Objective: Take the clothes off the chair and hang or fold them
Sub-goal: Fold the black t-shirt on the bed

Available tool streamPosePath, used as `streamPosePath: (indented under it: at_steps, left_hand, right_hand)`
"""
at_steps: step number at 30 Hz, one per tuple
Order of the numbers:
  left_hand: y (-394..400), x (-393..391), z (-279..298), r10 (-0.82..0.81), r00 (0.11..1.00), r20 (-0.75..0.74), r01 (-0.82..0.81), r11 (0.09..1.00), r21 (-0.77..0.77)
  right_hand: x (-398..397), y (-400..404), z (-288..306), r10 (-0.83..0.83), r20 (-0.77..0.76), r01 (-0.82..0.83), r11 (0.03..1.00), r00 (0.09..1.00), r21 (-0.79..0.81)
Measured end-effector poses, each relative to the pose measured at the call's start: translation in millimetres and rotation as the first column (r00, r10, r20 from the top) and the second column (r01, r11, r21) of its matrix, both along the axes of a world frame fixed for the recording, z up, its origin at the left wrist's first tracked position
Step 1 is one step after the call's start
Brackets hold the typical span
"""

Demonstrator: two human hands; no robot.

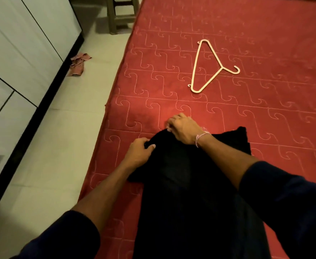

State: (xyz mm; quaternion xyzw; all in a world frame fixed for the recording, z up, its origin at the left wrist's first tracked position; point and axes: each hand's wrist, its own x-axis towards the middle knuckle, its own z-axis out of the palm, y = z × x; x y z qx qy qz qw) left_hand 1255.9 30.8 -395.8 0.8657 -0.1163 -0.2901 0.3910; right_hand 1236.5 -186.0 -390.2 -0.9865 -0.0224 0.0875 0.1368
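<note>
The black garment (187, 184) lies flat on the bed (265, 113) for folding. The left hand (140, 153) and right hand (183, 130) each pinch its far edge. Beyond, a hanger (207, 71) lies ready.

Black garment (187, 184), red quilted mattress (247, 109)

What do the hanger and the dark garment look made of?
Hanger: likely plastic, cream and smooth, with thin moulded-looking bars and hook. Dark garment: soft matte fabric, drapes and creases on the bed; the weave is too dark to tell.
</note>
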Motion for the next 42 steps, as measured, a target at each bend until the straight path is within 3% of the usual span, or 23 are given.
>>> streamPosePath:
  at_steps: [6, 11, 14, 17, 20, 23, 26, 29, 33, 37, 40, 42]
  left_hand:
    - [24.3, 29.7, -3.8, 0.051, 0.971, -0.234, -0.054, 0.998, -0.007]
    - [48.2, 50.8, -10.5, 0.110, 0.976, -0.188, -0.113, 0.994, -0.004]
    - [55.3, 50.3, -20.2, 0.319, 0.940, -0.120, -0.323, 0.946, -0.009]
    - [59.6, 41.7, -23.5, 0.534, 0.825, -0.184, -0.553, 0.830, -0.071]
    - [62.7, 27.4, -26.4, 0.542, 0.811, -0.220, -0.566, 0.822, -0.061]
    - [59.4, 20.0, -26.7, 0.523, 0.852, -0.015, -0.523, 0.852, -0.033]
    - [50.4, 18.4, -22.0, 0.491, 0.849, 0.195, -0.499, 0.866, -0.009]
    - [37.9, 10.1, -17.3, 0.486, 0.825, 0.287, -0.521, 0.851, 0.057]
    - [31.5, 3.6, -22.3, 0.469, 0.815, 0.340, -0.536, 0.833, 0.137]
    - [36.8, 2.4, -24.0, 0.514, 0.793, 0.328, -0.559, 0.828, 0.053]
    - [41.4, -4.3, -19.8, 0.568, 0.780, 0.260, -0.590, 0.808, 0.004]
    - [42.9, -7.5, -18.6, 0.575, 0.777, 0.256, -0.598, 0.802, 0.013]
  right_hand:
    - [7.2, 7.2, -5.5, -0.057, -0.010, 0.056, 0.998, 0.998, -0.040]
    - [7.3, 10.3, -10.6, -0.109, 0.040, 0.113, 0.990, 0.993, -0.086]
    - [7.5, 19.8, -18.3, -0.108, 0.135, 0.139, 0.958, 0.985, -0.252]
    - [2.6, 35.5, -22.3, -0.153, 0.225, 0.225, 0.911, 0.962, -0.345]
    - [-4.3, 52.7, -27.3, -0.325, 0.170, 0.360, 0.899, 0.930, -0.249]
    - [-11.2, 62.1, -33.7, -0.433, 0.203, 0.450, 0.892, 0.878, -0.048]
    - [-30.0, 72.5, -46.1, -0.298, 0.298, 0.330, 0.942, 0.907, -0.063]
    - [-46.9, 79.7, -58.8, -0.287, 0.194, 0.307, 0.948, 0.938, -0.081]
    - [-41.9, 81.0, -61.6, -0.376, 0.079, 0.384, 0.911, 0.923, -0.154]
    - [-38.2, 78.4, -56.8, -0.370, -0.013, 0.363, 0.917, 0.929, -0.164]
    - [-46.2, 85.8, -49.8, -0.358, 0.086, 0.367, 0.923, 0.930, -0.113]
    - [-57.7, 104.3, -41.1, -0.382, 0.198, 0.373, 0.924, 0.903, 0.081]
